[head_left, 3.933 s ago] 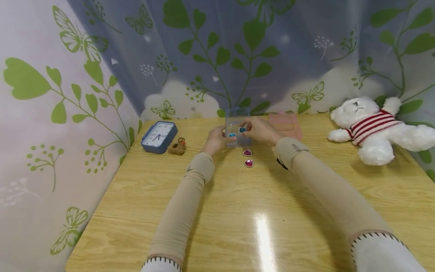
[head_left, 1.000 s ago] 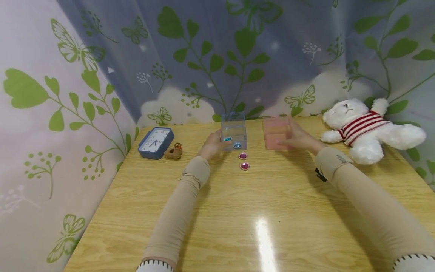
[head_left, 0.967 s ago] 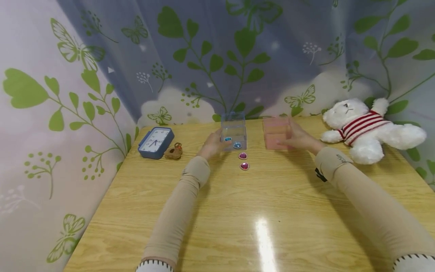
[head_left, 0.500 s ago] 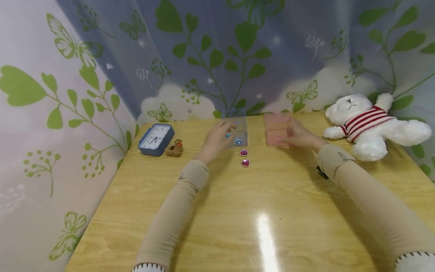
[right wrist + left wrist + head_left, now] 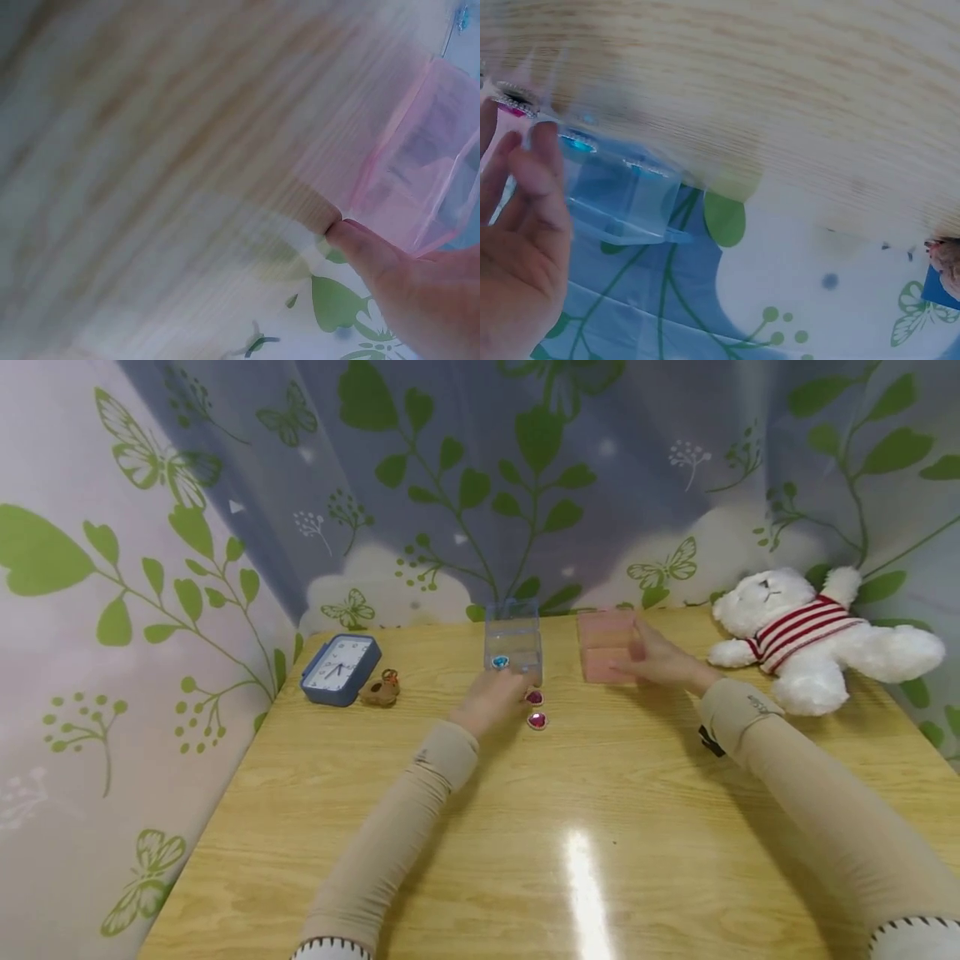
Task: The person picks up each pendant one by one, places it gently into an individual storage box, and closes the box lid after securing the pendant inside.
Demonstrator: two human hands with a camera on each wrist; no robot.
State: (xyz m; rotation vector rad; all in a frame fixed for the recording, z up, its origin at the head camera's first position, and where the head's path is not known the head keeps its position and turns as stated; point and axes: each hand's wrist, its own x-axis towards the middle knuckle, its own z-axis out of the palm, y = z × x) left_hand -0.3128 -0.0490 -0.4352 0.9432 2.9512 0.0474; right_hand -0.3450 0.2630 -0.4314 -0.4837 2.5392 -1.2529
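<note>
My left hand (image 5: pixel 491 700) reaches over the front edge of the clear blue box (image 5: pixel 513 643), fingers loosely bent at the nearer of two gems. That pink heart gem (image 5: pixel 534 697) has a pearly rim; in the left wrist view the fingertips are beside the gem (image 5: pixel 514 103), not clearly pinching it. A second pink heart gem (image 5: pixel 537 721) lies closer to me. Inside the blue box, one blue gem (image 5: pixel 500 662) shows; the hand mostly covers the other, though the left wrist view shows both. My right hand (image 5: pixel 662 660) grips the right side of the open pink box (image 5: pixel 606 647).
At the left stand a blue alarm clock (image 5: pixel 341 669) and a small brown figure (image 5: pixel 380 690) with an orange ring. A white plush bear (image 5: pixel 810 639) in a striped shirt lies at the right. A patterned curtain (image 5: pixel 450 552) hangs behind the wooden table (image 5: pixel 480 835).
A blue gem was set in the blue box and the right hand moved right onto the pink box. The left hand left the blue box's side and moved forward-right to the pink gems.
</note>
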